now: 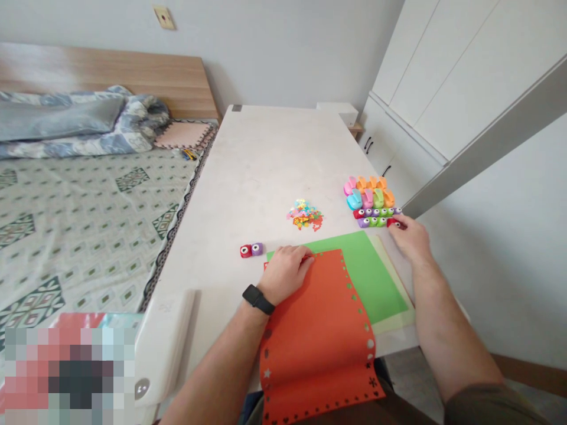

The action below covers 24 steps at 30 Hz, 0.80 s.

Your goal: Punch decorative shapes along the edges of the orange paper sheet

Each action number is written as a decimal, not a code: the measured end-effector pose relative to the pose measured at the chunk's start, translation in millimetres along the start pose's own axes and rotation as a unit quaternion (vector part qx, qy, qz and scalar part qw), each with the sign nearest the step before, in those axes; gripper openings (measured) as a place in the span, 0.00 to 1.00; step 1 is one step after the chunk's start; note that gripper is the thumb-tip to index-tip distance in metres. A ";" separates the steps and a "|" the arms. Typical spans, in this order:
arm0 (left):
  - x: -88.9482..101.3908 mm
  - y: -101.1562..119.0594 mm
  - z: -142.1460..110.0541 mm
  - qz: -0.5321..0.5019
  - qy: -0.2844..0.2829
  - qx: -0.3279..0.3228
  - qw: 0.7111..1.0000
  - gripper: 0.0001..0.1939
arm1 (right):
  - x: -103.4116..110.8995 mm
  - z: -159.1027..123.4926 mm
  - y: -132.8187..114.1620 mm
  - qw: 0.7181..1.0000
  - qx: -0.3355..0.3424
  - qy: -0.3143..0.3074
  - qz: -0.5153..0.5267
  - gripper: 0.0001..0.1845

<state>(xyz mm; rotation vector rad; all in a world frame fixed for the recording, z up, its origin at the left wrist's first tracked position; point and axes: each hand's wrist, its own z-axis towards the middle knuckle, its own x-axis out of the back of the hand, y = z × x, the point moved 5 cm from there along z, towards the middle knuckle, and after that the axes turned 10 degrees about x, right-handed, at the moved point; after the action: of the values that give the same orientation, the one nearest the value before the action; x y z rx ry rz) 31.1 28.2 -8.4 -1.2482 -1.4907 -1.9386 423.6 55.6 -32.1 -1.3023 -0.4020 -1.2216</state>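
An orange sheet of paper point(316, 319) with shaped holes punched along its edges lies in front of me, its near end hanging over the table edge. My left hand point(289, 270) has its fingers curled at the sheet's far edge, gripping the paper. At the right, the fingers of my right hand point(410, 236) are closed on a small red craft punch point(393, 223), at the end of a row of small punches point(374, 222). Under the orange sheet lie a green sheet point(376, 283) and a pale yellow sheet point(401, 319).
Larger colourful punches point(367, 192) stand in rows behind the small ones. A pile of paper cutouts point(305, 215) lies mid-table. Left of the sheets sit a red punch point(245, 251) and a purple punch point(257, 249). A long white device point(166, 342) lies along the left edge.
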 end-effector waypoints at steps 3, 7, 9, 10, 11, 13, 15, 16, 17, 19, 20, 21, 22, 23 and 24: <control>0.2 0.5 0.3 0.005 0.000 -0.002 1.000 0.10 | -1.4 0.3 -3.7 1.000 0.000 0.005 0.009 0.23; 0.8 1.8 1.1 0.010 -0.002 -0.007 1.000 0.10 | -2.9 -1.0 -6.7 0.998 -0.003 0.021 0.051 0.24; 1.0 2.2 1.2 0.012 -0.001 -0.008 1.000 0.10 | -3.7 -2.0 -7.5 0.998 0.001 0.021 0.053 0.23; 0.9 2.2 1.2 0.012 0.000 -0.008 1.000 0.10 | -4.0 -2.5 -7.7 0.998 0.005 0.021 0.051 0.24; 0.8 2.2 1.1 0.011 0.001 -0.008 1.000 0.10 | -4.0 -2.9 -8.0 0.998 0.009 0.022 0.050 0.24; 0.6 2.1 0.9 0.009 0.004 -0.008 1.000 0.10 | -3.9 -3.4 -8.1 0.998 0.017 0.023 0.051 0.25; 0.3 1.8 0.6 0.008 0.007 -0.009 1.000 0.10 | -3.8 -3.7 -7.8 0.998 0.019 0.020 0.051 0.25; 0.2 1.7 0.6 0.008 0.008 -0.009 1.000 0.10 | -3.9 -3.7 -7.5 0.998 0.018 0.018 0.051 0.25; 0.1 1.5 0.5 0.009 0.009 -0.010 1.000 0.10 | -4.0 -3.8 -7.1 0.998 0.016 0.015 0.051 0.25; 0.0 1.1 0.4 0.010 0.010 -0.011 1.000 0.10 | -4.5 -4.0 -6.5 0.999 0.013 0.013 0.048 0.26; 0.1 1.0 0.4 0.011 0.010 -0.011 1.000 0.10 | -4.9 -4.2 -6.2 0.999 0.012 0.014 0.047 0.26; 0.2 1.0 0.3 0.011 0.009 -0.012 1.000 0.10 | -5.3 -4.5 -5.9 0.999 0.010 0.014 0.048 0.26; 0.3 1.2 0.3 0.011 0.008 -0.013 1.000 0.10 | -5.7 -5.0 -5.5 0.999 0.009 0.015 0.049 0.26; 0.4 1.4 0.2 0.011 0.007 -0.014 1.000 0.10 | -6.2 -5.5 -5.2 0.998 0.007 0.015 0.053 0.26; 0.6 1.5 0.1 0.009 0.007 -0.014 1.000 0.10 | -6.5 -6.2 -5.1 0.998 0.006 0.015 0.057 0.26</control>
<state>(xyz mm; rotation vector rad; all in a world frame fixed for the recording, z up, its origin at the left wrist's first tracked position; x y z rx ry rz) 32.0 27.9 -7.0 -1.2544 -1.4453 -1.9586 414.5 54.1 -36.7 -1.2778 -0.3088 -1.1407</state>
